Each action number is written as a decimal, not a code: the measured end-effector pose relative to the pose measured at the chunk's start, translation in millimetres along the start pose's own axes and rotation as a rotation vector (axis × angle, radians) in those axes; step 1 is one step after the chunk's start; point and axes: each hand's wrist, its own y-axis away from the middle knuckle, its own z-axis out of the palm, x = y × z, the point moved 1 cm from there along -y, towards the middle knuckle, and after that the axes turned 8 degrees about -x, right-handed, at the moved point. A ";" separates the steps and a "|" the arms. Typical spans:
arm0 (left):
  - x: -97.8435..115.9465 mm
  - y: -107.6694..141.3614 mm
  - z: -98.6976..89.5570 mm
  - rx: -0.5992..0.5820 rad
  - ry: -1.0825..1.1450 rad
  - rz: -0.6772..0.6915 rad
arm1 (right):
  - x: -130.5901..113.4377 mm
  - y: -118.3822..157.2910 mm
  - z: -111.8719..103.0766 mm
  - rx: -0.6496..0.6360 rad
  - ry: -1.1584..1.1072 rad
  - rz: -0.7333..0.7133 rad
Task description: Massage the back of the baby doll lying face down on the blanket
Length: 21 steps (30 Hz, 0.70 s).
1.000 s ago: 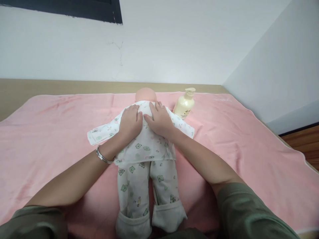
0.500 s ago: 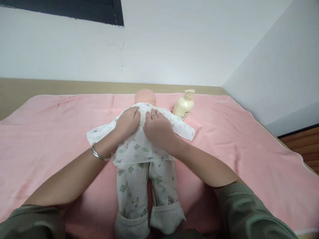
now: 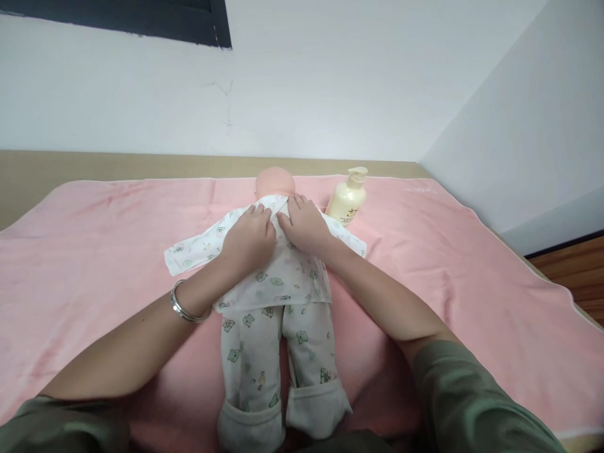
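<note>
A baby doll (image 3: 275, 181) lies stretched out on a pink blanket (image 3: 425, 270), its bald head at the far end. It wears a white shirt (image 3: 283, 283) and white trousers (image 3: 255, 358), both printed with small green animals. My left hand (image 3: 250, 239), below a silver bangle (image 3: 182, 302), rests on the upper left of the shirt, fingers laid on the cloth. On the upper right, near the neck, my right hand (image 3: 307, 228) lies with fingers stretched and thumb apart. The doll's face is out of sight.
A cream pump bottle (image 3: 346, 202) leans or stands on the blanket right of the doll's shoulder. White walls (image 3: 330, 82) rise behind and to the right. Wooden boards (image 3: 570, 270) show at the right edge.
My right hand has slid outward and slightly up toward the doll's shoulder. My left hand has shifted a little right and down, its fingers still on the shirt.
</note>
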 end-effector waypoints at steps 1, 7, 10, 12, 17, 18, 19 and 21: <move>-1.9 -2.5 -2.6 -0.016 0.024 -0.023 | -5.0 5.7 1.9 0.032 0.040 -0.017; -19.2 -14.4 -8.3 -0.098 0.262 -0.161 | -34.1 40.0 12.1 0.163 0.168 -0.217; -27.4 -19.0 -3.5 -0.074 0.361 -0.171 | -38.2 43.6 10.9 0.145 0.138 -0.228; -28.5 -20.7 0.5 -0.039 0.314 -0.152 | -35.5 38.0 7.4 0.099 0.074 -0.221; -11.9 -10.4 7.8 0.035 -0.058 -0.039 | -12.9 9.2 -2.0 -0.067 -0.095 -0.101; -7.3 -6.6 8.6 0.053 -0.106 -0.008 | -8.2 4.3 -2.9 -0.077 -0.111 -0.081; -3.5 -3.2 9.1 0.071 -0.136 0.017 | -4.6 0.6 -3.3 -0.078 -0.120 -0.070; 0.5 0.5 9.2 0.098 -0.138 0.037 | -1.5 -2.2 -2.5 -0.062 -0.111 -0.069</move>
